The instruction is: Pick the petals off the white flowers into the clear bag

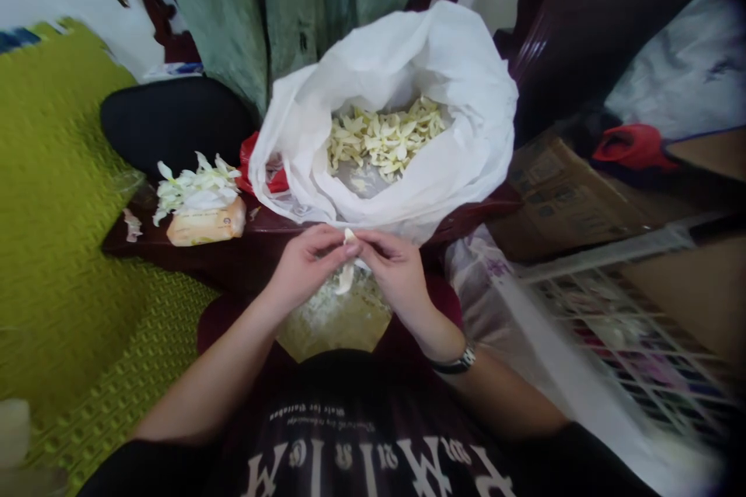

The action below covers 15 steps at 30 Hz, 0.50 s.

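Observation:
My left hand [306, 264] and my right hand [393, 268] meet in front of me, fingertips pinched together on one pale flower bud [347, 268]. Just beyond them stands an open white plastic bag [466, 109] with several pale yellow petals or buds [385, 140] inside. Under my hands lies a yellowish bowl or sheet [338, 322] with loose white bits on it. To the left, a small heap of white flowers [195, 186] rests on a tan packet [207, 224].
A dark wooden table [192, 256] carries the bag and the flowers. A green textured mat [58, 248] covers the left. A black cushion [175, 120] lies behind the flowers. A cardboard box [559, 194] and a white wire rack [629, 326] are on the right.

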Motion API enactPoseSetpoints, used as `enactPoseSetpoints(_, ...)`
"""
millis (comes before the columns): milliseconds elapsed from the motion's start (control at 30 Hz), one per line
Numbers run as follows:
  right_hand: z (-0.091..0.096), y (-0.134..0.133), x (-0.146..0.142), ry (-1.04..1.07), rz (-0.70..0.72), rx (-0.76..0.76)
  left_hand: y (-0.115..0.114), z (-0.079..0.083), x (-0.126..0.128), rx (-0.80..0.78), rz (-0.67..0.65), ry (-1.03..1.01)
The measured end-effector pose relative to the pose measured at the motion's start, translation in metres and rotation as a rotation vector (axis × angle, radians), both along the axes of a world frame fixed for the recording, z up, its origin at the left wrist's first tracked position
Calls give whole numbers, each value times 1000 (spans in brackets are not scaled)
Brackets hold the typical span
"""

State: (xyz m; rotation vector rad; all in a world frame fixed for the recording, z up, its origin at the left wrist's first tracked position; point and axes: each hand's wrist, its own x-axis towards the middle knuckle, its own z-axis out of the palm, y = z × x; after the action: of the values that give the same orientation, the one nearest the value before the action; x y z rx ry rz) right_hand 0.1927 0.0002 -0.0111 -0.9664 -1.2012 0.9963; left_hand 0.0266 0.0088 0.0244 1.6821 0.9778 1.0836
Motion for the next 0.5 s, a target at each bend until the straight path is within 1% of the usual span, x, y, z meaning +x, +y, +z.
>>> enactPoseSetpoints(100,-9,0,-5,85,15,-73,-1,-4,-2,-56,-10,-67)
enactPoseSetpoints(200,-14,1,-12,202,45,-180,-2,-6,-6,-89,22,-102)
enactPoseSetpoints(267,-14,0,-15,262,84,-246,-2,-7,-8,-94,54,-122)
enactPoseSetpoints(367,-10,-3,-20,327,97,-344,-3,-8,-9,-71,78,-144)
enactPoseSetpoints(500,-6,-8,-22,402,158,-418,-2,-12,-7,-101,100,-199)
